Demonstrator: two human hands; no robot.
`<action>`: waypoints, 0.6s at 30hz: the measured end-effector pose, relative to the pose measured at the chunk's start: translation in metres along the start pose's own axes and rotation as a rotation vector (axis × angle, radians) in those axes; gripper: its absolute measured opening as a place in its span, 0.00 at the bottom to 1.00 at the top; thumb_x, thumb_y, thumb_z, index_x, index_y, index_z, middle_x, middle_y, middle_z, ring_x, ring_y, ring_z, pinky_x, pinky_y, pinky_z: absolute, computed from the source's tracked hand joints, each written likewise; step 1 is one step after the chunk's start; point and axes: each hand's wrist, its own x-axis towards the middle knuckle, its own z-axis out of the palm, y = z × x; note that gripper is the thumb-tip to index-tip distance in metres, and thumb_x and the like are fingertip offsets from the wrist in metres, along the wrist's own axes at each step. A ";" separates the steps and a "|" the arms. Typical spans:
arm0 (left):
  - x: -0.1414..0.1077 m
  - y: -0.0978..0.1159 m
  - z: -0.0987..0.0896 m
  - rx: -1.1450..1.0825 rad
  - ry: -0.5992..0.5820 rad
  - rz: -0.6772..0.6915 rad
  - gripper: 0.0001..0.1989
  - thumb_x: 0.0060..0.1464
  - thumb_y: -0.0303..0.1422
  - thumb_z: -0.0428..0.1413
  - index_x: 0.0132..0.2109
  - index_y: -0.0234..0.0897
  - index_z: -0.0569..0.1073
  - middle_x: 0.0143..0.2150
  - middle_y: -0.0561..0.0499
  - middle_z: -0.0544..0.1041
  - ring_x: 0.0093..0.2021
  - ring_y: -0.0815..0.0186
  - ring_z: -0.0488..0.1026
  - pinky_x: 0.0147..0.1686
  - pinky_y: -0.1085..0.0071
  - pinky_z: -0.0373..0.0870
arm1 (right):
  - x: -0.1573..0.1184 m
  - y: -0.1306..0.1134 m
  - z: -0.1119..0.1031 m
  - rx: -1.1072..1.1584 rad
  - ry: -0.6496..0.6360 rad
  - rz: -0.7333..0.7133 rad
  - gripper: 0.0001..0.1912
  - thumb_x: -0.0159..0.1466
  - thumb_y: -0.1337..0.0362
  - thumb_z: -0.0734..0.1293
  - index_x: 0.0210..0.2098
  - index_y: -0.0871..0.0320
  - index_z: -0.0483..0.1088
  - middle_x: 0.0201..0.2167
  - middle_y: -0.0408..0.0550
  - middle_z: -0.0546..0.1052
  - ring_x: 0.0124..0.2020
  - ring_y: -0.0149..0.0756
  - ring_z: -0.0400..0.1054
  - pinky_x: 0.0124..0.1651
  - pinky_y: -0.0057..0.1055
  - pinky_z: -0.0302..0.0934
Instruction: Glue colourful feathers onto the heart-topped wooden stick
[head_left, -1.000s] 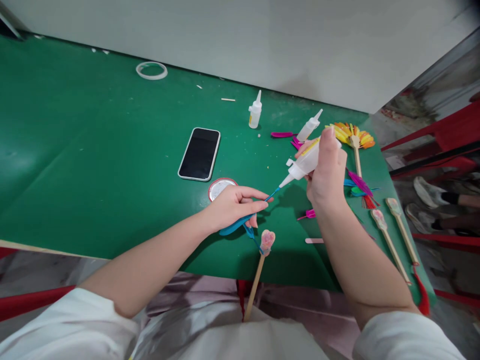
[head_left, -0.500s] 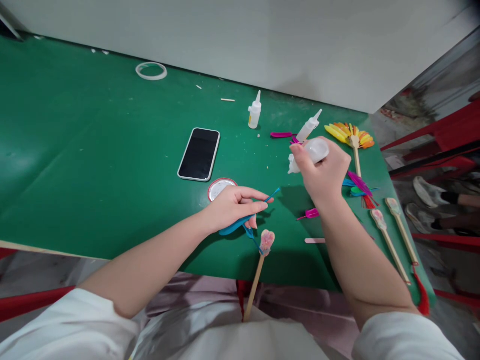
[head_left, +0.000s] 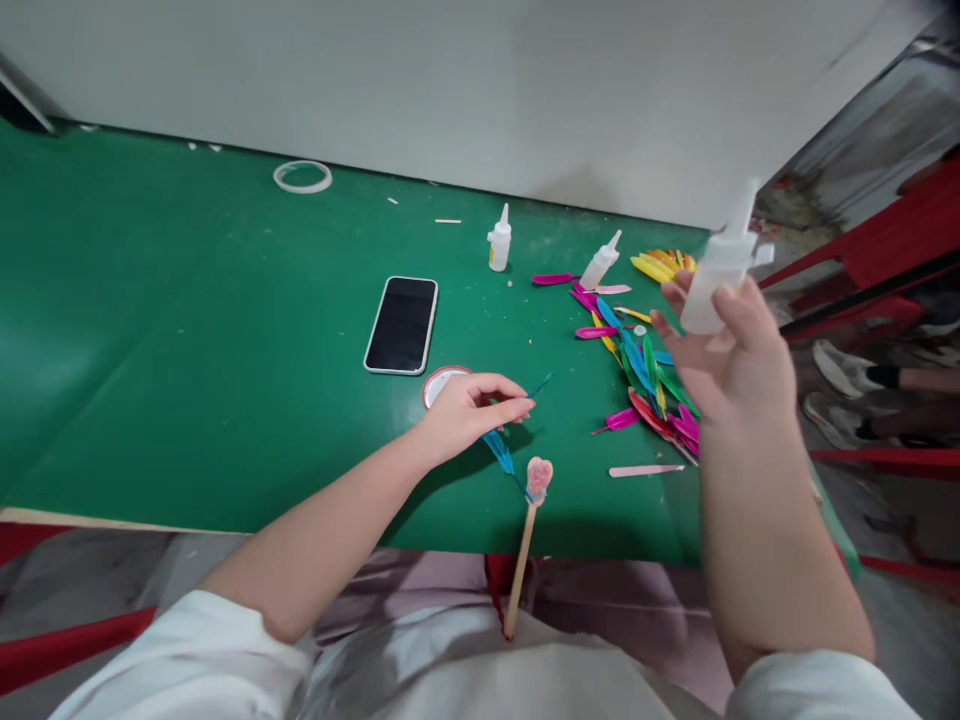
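Observation:
My left hand (head_left: 472,412) pinches a blue feather by its quill (head_left: 541,384), which sticks out past the fingertips; the hand hides most of its vane. Below that hand, another blue feather (head_left: 499,452) reaches down to the neck of a wooden stick (head_left: 520,570). The stick's rounded head (head_left: 539,475) carries a pinkish coating, and its lower end overhangs the table edge against my clothes. Raised over the right side, my right hand (head_left: 742,365) grips a translucent glue bottle (head_left: 712,290), nozzle upward and slightly blurred.
Loose colourful feathers (head_left: 637,360) lie beside my right hand, with pink tweezers (head_left: 646,470) nearer me. Two more glue bottles stand behind, one upright (head_left: 499,240), one leaning (head_left: 601,262). A phone (head_left: 402,326), a round red-rimmed lid (head_left: 442,380) and a tape ring (head_left: 302,178) are further left.
My right hand has lifted the glue bottle up and to the right, turning it from nozzle-down to nozzle-up. My left hand stays nearly in place with the feather. The view has shifted slightly.

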 end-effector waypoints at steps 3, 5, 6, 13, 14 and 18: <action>-0.001 -0.003 0.002 0.088 -0.007 0.188 0.08 0.46 0.34 0.60 0.29 0.33 0.75 0.30 0.50 0.72 0.29 0.71 0.70 0.30 0.74 0.69 | -0.015 0.025 -0.007 -0.043 0.041 0.089 0.17 0.50 0.63 0.68 0.40 0.55 0.66 0.41 0.47 0.74 0.45 0.36 0.68 0.44 0.34 0.63; -0.002 -0.004 0.004 0.151 -0.019 0.280 0.06 0.47 0.33 0.59 0.31 0.33 0.76 0.30 0.51 0.71 0.29 0.72 0.69 0.31 0.74 0.69 | -0.021 0.045 -0.005 -0.173 0.047 0.085 0.19 0.49 0.61 0.69 0.39 0.57 0.66 0.40 0.48 0.74 0.43 0.36 0.69 0.46 0.35 0.62; -0.004 -0.004 0.006 0.191 -0.019 0.313 0.05 0.48 0.32 0.59 0.31 0.34 0.76 0.29 0.51 0.71 0.29 0.72 0.69 0.31 0.74 0.68 | -0.022 0.055 -0.002 -0.243 0.039 0.080 0.20 0.48 0.61 0.70 0.40 0.57 0.65 0.39 0.48 0.75 0.42 0.36 0.70 0.46 0.36 0.62; -0.010 0.003 0.012 0.405 -0.115 0.502 0.05 0.50 0.32 0.59 0.35 0.37 0.77 0.30 0.50 0.74 0.32 0.70 0.70 0.34 0.73 0.67 | -0.014 0.088 0.026 -0.936 -0.101 -0.025 0.19 0.51 0.58 0.69 0.39 0.57 0.64 0.38 0.50 0.75 0.41 0.42 0.68 0.46 0.42 0.60; -0.009 0.003 0.012 0.426 -0.124 0.509 0.05 0.50 0.32 0.58 0.35 0.37 0.77 0.30 0.50 0.74 0.32 0.70 0.70 0.35 0.73 0.67 | -0.012 0.090 0.027 -0.985 -0.105 -0.031 0.19 0.51 0.58 0.68 0.40 0.57 0.64 0.38 0.50 0.75 0.42 0.43 0.68 0.46 0.43 0.60; -0.007 0.004 0.007 0.444 -0.079 0.429 0.06 0.50 0.33 0.58 0.34 0.37 0.77 0.30 0.51 0.74 0.30 0.71 0.70 0.32 0.74 0.67 | -0.010 0.093 0.020 -1.031 -0.176 -0.101 0.23 0.50 0.59 0.70 0.44 0.60 0.65 0.42 0.54 0.74 0.47 0.45 0.66 0.49 0.43 0.59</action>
